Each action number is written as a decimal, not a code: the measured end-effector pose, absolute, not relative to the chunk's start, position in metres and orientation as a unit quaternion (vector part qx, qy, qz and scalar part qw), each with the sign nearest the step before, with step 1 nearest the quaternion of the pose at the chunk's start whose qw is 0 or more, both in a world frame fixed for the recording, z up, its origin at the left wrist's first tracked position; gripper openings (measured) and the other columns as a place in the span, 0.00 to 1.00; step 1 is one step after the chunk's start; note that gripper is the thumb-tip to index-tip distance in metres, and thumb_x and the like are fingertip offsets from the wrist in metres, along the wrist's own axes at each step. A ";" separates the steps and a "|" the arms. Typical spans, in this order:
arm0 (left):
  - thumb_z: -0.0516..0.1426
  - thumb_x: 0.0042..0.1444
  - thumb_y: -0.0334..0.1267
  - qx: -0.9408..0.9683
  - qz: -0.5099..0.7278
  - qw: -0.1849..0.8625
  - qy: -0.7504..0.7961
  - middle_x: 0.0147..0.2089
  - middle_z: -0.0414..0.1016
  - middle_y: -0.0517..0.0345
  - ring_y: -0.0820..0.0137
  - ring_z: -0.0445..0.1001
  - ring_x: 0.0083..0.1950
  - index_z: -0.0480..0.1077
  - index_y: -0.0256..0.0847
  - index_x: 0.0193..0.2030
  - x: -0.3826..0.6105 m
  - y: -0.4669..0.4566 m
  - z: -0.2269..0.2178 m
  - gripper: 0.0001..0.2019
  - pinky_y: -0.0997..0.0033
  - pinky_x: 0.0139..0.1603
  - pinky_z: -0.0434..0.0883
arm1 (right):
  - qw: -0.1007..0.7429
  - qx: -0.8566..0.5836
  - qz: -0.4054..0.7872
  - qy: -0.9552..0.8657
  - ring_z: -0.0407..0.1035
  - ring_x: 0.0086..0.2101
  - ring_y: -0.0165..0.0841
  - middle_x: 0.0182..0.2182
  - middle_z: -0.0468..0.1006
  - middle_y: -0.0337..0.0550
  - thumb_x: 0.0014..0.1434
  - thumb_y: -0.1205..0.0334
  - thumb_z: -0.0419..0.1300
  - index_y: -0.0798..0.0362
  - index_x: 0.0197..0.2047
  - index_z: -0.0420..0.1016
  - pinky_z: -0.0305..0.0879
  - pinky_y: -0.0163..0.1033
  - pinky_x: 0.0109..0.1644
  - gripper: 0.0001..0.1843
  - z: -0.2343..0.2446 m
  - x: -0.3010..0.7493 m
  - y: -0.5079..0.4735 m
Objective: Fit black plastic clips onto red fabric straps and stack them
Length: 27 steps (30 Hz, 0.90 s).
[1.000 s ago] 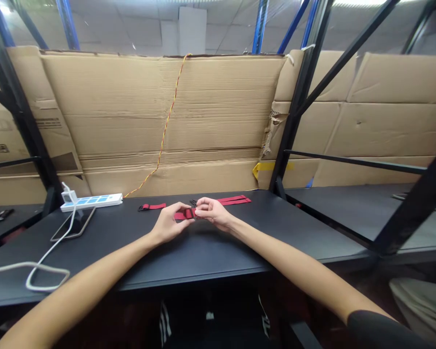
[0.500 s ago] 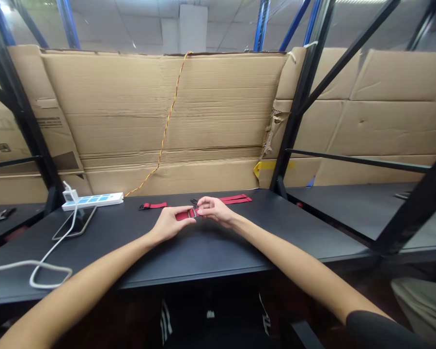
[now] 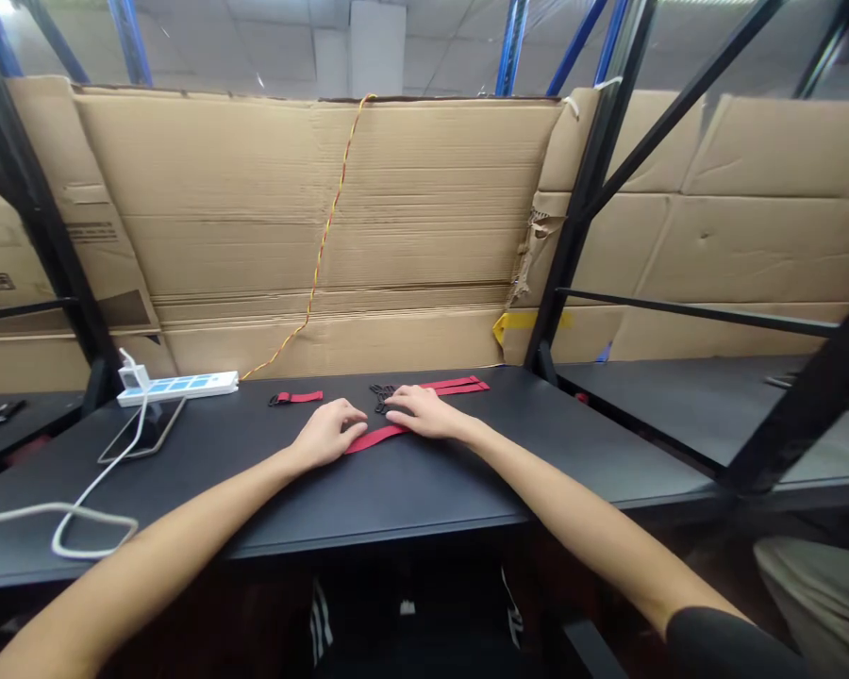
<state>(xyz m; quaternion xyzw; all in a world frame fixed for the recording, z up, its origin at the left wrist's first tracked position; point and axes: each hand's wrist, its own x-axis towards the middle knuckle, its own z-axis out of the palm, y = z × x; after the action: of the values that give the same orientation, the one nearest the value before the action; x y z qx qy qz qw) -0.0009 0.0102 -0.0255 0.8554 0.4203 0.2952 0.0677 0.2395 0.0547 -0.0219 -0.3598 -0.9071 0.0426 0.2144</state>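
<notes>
A red strap (image 3: pixel 374 438) lies on the black tabletop between my hands, its ends partly hidden by them. My left hand (image 3: pixel 327 432) rests at the strap's left end, thumb and fingers apart. My right hand (image 3: pixel 425 411) lies palm down over its right end, with fingers spread and fingertips beside a small cluster of black plastic buckles (image 3: pixel 380 400). Behind my right hand, more red straps (image 3: pixel 459 386) lie flat, pointing right. Further left is a short red strap (image 3: pixel 301 397) with a black buckle (image 3: pixel 275 400) at its left end.
At the left stand a white power strip (image 3: pixel 198 387) with a plugged-in charger (image 3: pixel 134 376) and a phone (image 3: pixel 145 431). A white cable (image 3: pixel 91 514) loops near the front edge. Cardboard (image 3: pixel 410 226) closes the back, with a twisted yellow-red cord (image 3: pixel 325 226) hanging down; black rack posts (image 3: pixel 573 236) flank the table.
The red strap, held between both hands around its buckle before, now lies on the table. Both hands have lowered and loosened; my right fingers are nearer the black buckles.
</notes>
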 end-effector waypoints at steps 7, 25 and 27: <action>0.51 0.60 0.48 0.859 0.254 0.036 0.444 0.56 0.71 0.49 0.58 0.67 0.57 0.70 0.45 0.54 -0.009 0.018 -0.032 0.19 0.58 0.55 0.63 | 0.189 -0.231 0.084 -0.951 0.61 0.56 0.42 0.54 0.71 0.49 0.64 0.56 0.52 0.48 0.54 0.72 0.46 0.55 0.61 0.17 -0.029 0.212 0.029; 0.62 0.45 0.46 0.841 0.265 0.220 0.417 0.35 0.76 0.54 0.67 0.73 0.35 0.75 0.38 0.40 -0.027 0.031 -0.023 0.17 0.71 0.36 0.70 | 0.209 -0.265 0.150 -0.929 0.66 0.39 0.34 0.38 0.71 0.43 0.56 0.50 0.61 0.51 0.39 0.74 0.61 0.40 0.47 0.14 -0.025 0.210 0.025; 0.62 0.43 0.46 0.827 0.263 0.249 0.429 0.33 0.76 0.54 0.67 0.74 0.34 0.75 0.37 0.40 -0.032 0.032 -0.021 0.18 0.71 0.35 0.70 | 0.212 -0.265 0.154 -0.928 0.65 0.38 0.33 0.36 0.71 0.43 0.56 0.51 0.61 0.53 0.36 0.74 0.61 0.39 0.45 0.13 -0.027 0.211 0.029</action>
<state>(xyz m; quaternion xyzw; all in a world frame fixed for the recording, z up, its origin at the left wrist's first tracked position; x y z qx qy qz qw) -0.0315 0.0316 -0.0208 0.8275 0.4290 0.2630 0.2492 0.2107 0.0290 -0.0265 -0.2653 -0.9279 0.1541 0.2116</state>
